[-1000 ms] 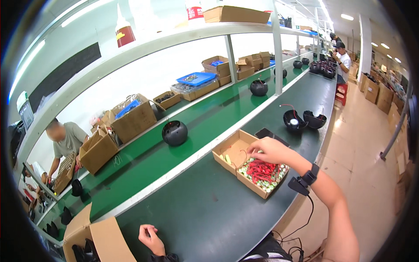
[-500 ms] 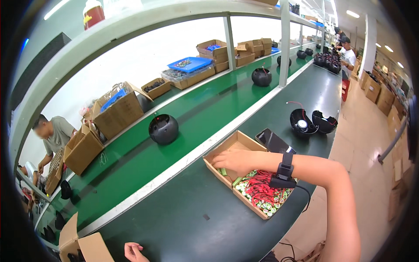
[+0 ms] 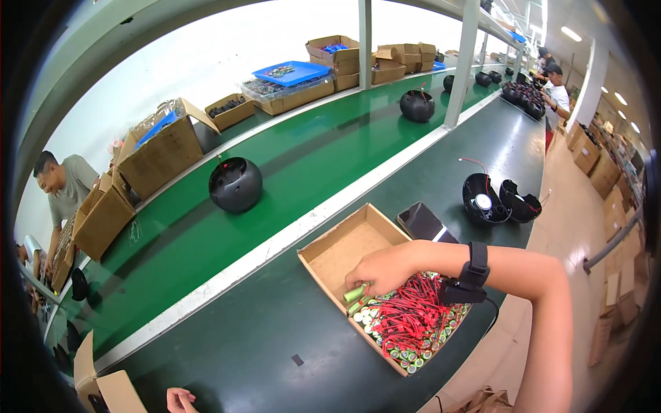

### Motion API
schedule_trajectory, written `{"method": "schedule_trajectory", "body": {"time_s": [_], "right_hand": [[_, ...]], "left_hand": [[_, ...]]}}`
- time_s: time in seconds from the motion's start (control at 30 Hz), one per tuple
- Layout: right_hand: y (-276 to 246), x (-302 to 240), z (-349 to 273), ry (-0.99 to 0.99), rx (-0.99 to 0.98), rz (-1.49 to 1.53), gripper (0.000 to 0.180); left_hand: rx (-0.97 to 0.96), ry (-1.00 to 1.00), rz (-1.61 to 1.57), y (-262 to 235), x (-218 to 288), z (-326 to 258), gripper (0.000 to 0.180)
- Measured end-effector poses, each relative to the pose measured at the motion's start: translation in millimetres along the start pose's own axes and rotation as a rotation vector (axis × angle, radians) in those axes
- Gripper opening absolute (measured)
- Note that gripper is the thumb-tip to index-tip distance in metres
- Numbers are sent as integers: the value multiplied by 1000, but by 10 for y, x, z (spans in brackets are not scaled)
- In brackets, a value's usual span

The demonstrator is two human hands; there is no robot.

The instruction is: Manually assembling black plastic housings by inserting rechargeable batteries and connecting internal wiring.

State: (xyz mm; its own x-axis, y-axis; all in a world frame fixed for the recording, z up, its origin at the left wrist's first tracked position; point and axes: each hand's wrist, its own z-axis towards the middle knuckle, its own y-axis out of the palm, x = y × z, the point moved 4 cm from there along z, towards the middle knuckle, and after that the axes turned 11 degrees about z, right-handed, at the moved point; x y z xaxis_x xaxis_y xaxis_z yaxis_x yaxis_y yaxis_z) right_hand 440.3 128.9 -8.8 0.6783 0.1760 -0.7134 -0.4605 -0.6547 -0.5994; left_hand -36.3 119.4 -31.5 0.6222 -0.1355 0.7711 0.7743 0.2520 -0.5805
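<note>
green cells [image 3: 356,294] just below my right hand [image 3: 385,270], in cardboard box [image 3: 337,252] | right: fingers curled, touching cells, can't tell if pinching | left hand [image 3: 180,400]: well apart, loosely curled, grip unclear

On the worktop [image 3: 255,330], a box [image 3: 337,251] holds batteries [image 3: 412,359] in its near right part, wires [image 3: 413,316] lying over them. The right hand [image 3: 379,272] is inside, left of the wires. Behind and right, two shells [image 3: 483,199] sit side by side. Left of the worktop, a conveyor belt [image 3: 323,155] carries a ball [image 3: 235,186]; cartons [image 3: 162,153] line its far side.
</note>
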Motion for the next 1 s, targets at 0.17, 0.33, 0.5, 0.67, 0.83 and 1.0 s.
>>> {"method": "schedule_trajectory", "body": {"time_s": [0.17, 0.33, 0.5, 0.67, 0.83, 1.0], "right_hand": [[-53, 28, 96, 98, -233, 185, 37], [-114, -14, 148, 189, -367, 84, 38], [-82, 26, 161, 121, -252, 355, 33], [-629, -350, 20, -8, 58, 641, 28], [-761, -876, -30, -140, 163, 850, 24], [-812, -1449, 9, -346, 211, 949, 23]], "left_hand": [[-18, 6, 48, 10, -18, 37, 18], [-31, -25, 68, 50, -21, 43, 18], [-35, -50, 156, 45, 55, 27, 17], [-23, -45, 138, 48, 40, 40, 16], [-20, -47, 108, 52, 11, 51, 17], [-12, -58, 68, 74, -51, 92, 16]]}}
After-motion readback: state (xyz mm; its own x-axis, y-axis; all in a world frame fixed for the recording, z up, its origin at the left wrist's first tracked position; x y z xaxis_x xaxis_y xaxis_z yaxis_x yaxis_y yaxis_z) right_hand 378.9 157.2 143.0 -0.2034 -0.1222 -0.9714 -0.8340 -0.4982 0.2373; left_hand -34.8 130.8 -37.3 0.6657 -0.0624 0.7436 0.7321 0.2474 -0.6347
